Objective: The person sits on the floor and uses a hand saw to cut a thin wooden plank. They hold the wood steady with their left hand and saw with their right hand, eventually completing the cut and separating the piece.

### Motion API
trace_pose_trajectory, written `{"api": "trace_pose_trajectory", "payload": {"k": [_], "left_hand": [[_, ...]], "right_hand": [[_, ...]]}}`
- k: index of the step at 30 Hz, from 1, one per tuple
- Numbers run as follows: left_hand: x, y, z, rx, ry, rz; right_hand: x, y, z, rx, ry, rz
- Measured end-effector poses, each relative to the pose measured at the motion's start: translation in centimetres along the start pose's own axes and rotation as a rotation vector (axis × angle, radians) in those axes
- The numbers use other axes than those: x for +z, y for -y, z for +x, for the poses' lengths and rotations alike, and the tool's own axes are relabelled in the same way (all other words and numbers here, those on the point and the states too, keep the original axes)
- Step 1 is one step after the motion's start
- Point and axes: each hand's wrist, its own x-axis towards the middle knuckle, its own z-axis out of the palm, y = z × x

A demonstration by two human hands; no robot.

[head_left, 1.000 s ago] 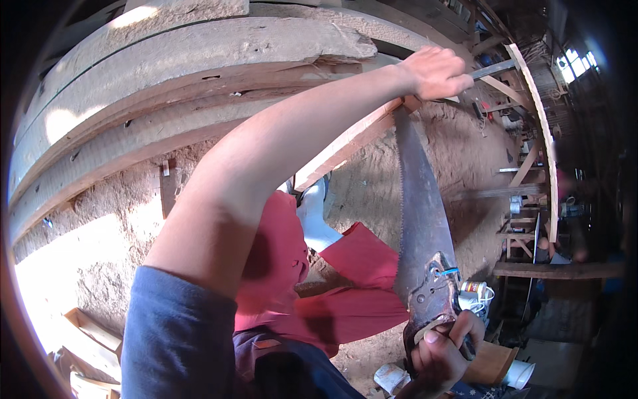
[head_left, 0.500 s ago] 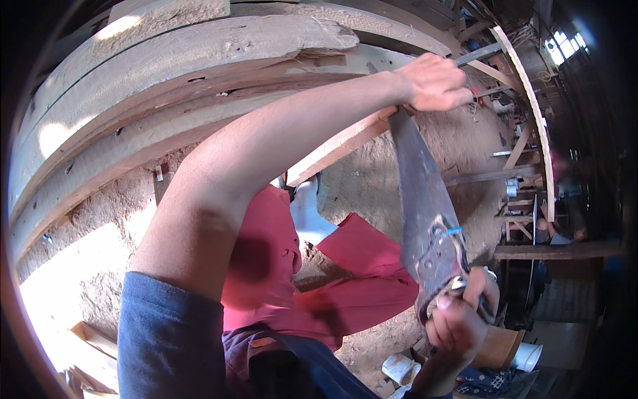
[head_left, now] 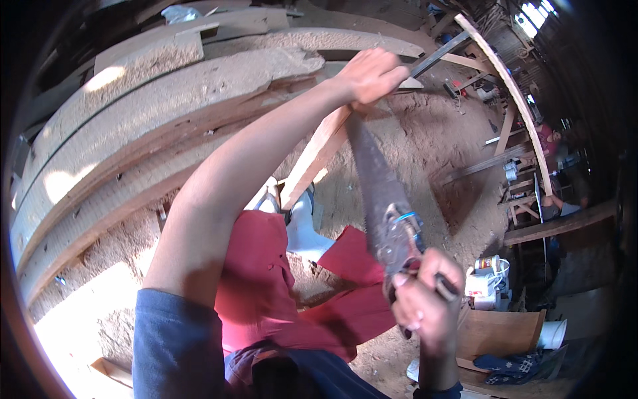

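My left hand [head_left: 372, 74] is closed over the upper end of a pale wooden piece [head_left: 312, 156], which slants down to my feet; exactly what the fingertips grip is partly hidden. A handsaw [head_left: 364, 169] has its toothed blade against that wood just below this hand. Low on the right, my right hand [head_left: 425, 299] wraps round the saw's dark handle, with a blue tie above it. Red trousers [head_left: 259, 279] and a pale-socked foot [head_left: 299, 229] show beneath my arms.
Long weathered timbers [head_left: 166, 93] fill the upper left over a dirt floor [head_left: 452, 146]. To the right are a long wooden strip [head_left: 505, 80], a beam [head_left: 558, 226], white buckets [head_left: 485, 286] and a wooden panel [head_left: 498, 332]. People [head_left: 548, 138] are in the dim background.
The saw and my right hand have shifted up and to the left in the picture. My left hand also sits further left, as does the wooden piece, with the whole view shifted somewhat.
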Motion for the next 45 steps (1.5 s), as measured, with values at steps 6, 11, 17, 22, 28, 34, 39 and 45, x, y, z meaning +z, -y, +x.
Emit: {"api": "trace_pose_trajectory", "payload": {"k": [6,11,17,22,28,34,39,45], "left_hand": [[-0.8,2.4,0.2,-0.270,-0.008,-0.202],[-0.8,0.6,0.7,0.084,-0.046,-0.197],[-2.5,-0.3,1.3,0.032,0.067,-0.461],[-1.6,1.0,0.9,0.109,-0.041,-0.188],[-2.7,1.0,0.2,-0.279,-0.080,-0.234],[-2.8,0.6,0.0,-0.203,-0.077,-0.159],[-1.9,-0.3,1.2,-0.253,0.024,-0.254],[-1.9,0.9,1.9,-0.379,0.054,-0.242]], "right_hand": [[-0.3,-0.7,-2.7,-0.257,0.213,-0.136],[-0.2,-0.7,0.3,-0.310,0.268,-0.143],[-0.1,-3.5,-0.1,-0.349,0.269,-0.020],[-0.2,-5.5,0.1,-0.410,0.175,-0.038],[-1.0,-13.2,0.7,-0.105,-0.138,0.198],[-0.2,-13.9,0.7,-0.171,0.125,-0.247],[-1.9,-11.8,0.8,-0.119,0.175,-0.067],[-1.5,-11.4,-1.5,-0.271,-0.182,-0.166]]}}
